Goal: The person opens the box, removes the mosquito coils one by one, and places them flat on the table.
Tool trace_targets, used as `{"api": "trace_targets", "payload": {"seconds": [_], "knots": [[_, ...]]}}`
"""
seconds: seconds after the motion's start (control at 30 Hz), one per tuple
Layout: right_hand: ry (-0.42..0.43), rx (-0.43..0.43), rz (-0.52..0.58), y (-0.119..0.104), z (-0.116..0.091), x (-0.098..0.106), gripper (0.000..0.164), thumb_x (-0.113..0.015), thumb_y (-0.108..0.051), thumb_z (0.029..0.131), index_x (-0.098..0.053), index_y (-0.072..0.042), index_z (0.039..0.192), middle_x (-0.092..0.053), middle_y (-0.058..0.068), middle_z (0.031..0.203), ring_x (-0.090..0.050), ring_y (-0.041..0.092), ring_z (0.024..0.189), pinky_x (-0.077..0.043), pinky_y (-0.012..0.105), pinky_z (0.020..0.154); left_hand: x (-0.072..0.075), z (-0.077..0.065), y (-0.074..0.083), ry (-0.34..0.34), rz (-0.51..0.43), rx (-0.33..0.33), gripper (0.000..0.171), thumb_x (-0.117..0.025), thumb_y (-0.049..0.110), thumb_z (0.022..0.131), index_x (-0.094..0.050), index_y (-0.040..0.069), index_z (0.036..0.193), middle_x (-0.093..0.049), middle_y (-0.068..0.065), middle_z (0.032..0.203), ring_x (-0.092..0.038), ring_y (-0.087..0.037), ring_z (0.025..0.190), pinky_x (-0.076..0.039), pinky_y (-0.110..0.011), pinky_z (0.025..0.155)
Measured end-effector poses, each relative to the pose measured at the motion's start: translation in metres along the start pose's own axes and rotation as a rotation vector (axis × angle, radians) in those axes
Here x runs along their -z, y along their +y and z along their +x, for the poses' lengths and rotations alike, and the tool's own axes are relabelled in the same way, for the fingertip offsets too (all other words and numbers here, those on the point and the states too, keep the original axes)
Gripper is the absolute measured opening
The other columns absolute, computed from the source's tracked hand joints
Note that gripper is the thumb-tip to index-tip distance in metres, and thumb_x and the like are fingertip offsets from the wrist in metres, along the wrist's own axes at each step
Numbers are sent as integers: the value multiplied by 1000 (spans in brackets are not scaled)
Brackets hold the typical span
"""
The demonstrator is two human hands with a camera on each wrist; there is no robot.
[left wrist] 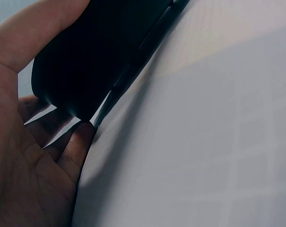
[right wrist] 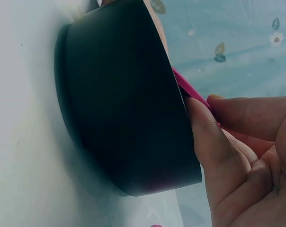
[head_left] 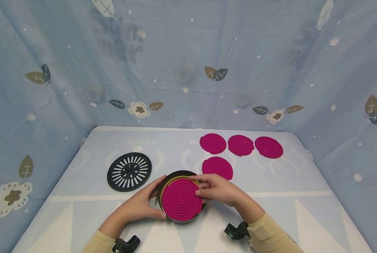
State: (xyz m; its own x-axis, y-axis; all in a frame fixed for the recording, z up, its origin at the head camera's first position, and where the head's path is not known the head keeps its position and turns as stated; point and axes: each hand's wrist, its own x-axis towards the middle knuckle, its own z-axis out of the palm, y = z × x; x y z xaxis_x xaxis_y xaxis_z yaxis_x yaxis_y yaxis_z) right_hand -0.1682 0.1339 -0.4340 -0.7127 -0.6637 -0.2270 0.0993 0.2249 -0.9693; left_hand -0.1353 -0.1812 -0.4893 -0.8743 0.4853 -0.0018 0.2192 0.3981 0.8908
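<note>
A round dark tin (head_left: 180,222) with a gold inner rim stands on the table near its front middle. My left hand (head_left: 141,205) holds the tin's left side, the thumb at the front and the fingers behind; the left wrist view shows the dark wall between them. A magenta mosquito coil (head_left: 181,199) lies over the tin's mouth. Between thumb and finger, my right hand (head_left: 218,189) pinches the coil's right edge. From the right wrist, the coil's edge (right wrist: 192,90) appears tilted a little off the tin's rim. Whatever lies beneath the coil is hidden.
Another magenta coil (head_left: 217,167) lies just behind my right hand. Three more, including the rightmost coil (head_left: 269,147), form a row near the table's back edge. A black slotted lid (head_left: 129,172) rests to the left of the tin. Behind the table hangs a patterned blue cloth (head_left: 182,63).
</note>
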Motion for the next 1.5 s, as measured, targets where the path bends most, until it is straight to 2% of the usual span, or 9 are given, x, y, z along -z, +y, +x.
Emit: {"api": "trace_targets", "payload": {"seconds": [0.33, 0.7, 1.1, 1.4, 1.5], "knots": [[19, -7, 0, 2, -1, 0, 48, -68, -8, 93, -58, -16, 140, -73, 10, 103, -72, 26, 85, -64, 37, 72, 0, 0, 1, -2, 1, -3, 123, -95, 43, 60, -24, 18, 158, -33, 6, 156, -32, -14, 142, -37, -30, 113], [28, 13, 103, 3, -1, 0, 50, -64, -2, 94, -51, -3, 143, -70, 14, 112, -70, 25, 95, -63, 38, 76, 0, 0, 4, 13, 45, 35, 126, -94, 50, 56, -26, 20, 158, -34, 8, 155, -34, -13, 141, -39, -33, 113], [107, 26, 88, 5, -6, 9, 53, -65, -7, 95, -49, -6, 145, -70, 15, 101, -65, 16, 78, -63, 33, 72, 0, -1, 5, 10, 47, 28, 125, -94, 49, 57, -26, 20, 158, -34, 7, 156, -32, -11, 142, -38, -31, 113], [163, 31, 138, 7, -18, 21, 57, -65, -6, 95, -44, -4, 148, -69, 18, 107, -69, 20, 83, -62, 47, 80, 0, -2, 3, 10, 40, 11, 122, -93, 49, 59, -25, 25, 157, -32, 8, 156, -31, -11, 142, -37, -31, 113], [193, 26, 152, 10, -23, 26, 58, -65, -7, 95, -44, -6, 149, -69, 17, 108, -68, 18, 82, -61, 47, 81, 0, -2, 3, 10, 41, 18, 122, -93, 49, 58, -26, 26, 157, -32, 8, 156, -32, -11, 142, -37, -32, 113]]}}
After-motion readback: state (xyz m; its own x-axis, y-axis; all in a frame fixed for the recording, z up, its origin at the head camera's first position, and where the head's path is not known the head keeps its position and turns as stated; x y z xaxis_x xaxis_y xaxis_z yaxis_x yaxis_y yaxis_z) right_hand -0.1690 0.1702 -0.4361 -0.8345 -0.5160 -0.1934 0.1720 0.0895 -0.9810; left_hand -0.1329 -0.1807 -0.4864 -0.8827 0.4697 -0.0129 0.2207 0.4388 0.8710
